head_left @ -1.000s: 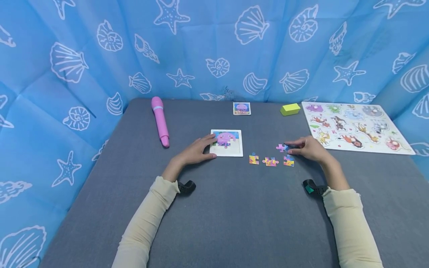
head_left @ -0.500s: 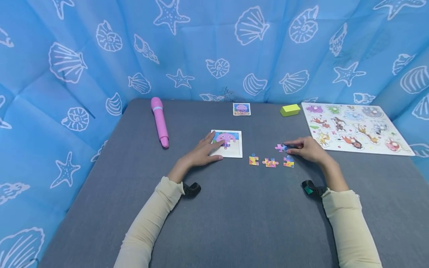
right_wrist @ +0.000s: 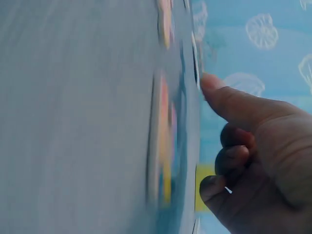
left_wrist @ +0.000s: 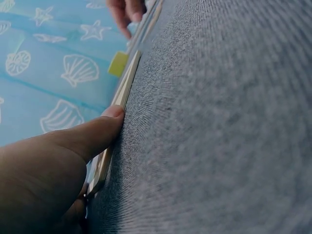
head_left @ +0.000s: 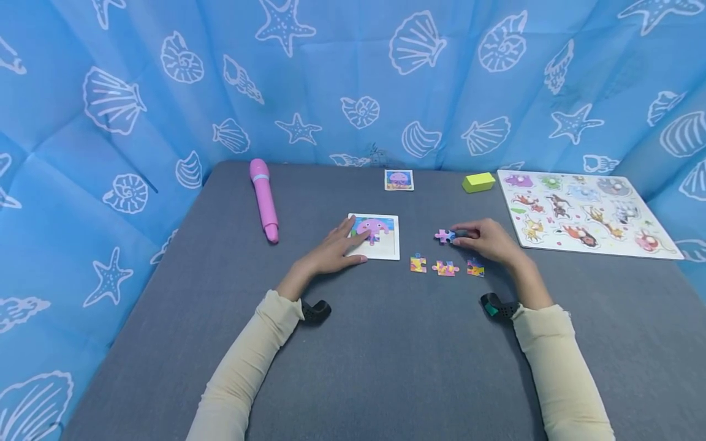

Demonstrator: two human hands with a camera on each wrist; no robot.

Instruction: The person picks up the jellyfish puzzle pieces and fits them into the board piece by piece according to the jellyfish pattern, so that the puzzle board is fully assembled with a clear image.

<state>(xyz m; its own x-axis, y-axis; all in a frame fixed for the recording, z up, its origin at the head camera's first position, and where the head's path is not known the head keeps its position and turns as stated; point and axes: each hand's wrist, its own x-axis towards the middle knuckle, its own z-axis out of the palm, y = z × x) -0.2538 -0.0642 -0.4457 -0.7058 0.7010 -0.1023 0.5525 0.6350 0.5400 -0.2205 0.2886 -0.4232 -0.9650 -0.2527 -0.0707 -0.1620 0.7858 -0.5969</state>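
Observation:
My left hand (head_left: 331, 250) lies over the left side of a small white puzzle tray (head_left: 390, 252), its index finger reaching onto the partly filled pink octopus picture. In the left wrist view, the thumb (left_wrist: 100, 132) rests along the tray's edge (left_wrist: 127, 87). To the right, my right hand (head_left: 485, 239) pinches a pink-and-blue jigsaw piece (head_left: 443, 236) between thumb and fingers. Three more jigsaw pieces lie in a row nearer me: a yellow one (head_left: 418, 265), a pink-and-yellow one (head_left: 445, 269) and a yellow-and-blue one (head_left: 475, 268).
At the back stands a small octopus picture card (head_left: 399, 179) and a yellow-green block (head_left: 478, 182). A white animal knob-puzzle board (head_left: 623, 246) lies far right. On the left is a pink microphone-shaped stick (head_left: 265, 199). A blue shell-patterned curtain (head_left: 331, 61) hangs behind the table.
My right hand has moved left with the pink-and-blue jigsaw piece, toward the tray. My left hand has shifted slightly right over the tray, its index finger now on the picture.

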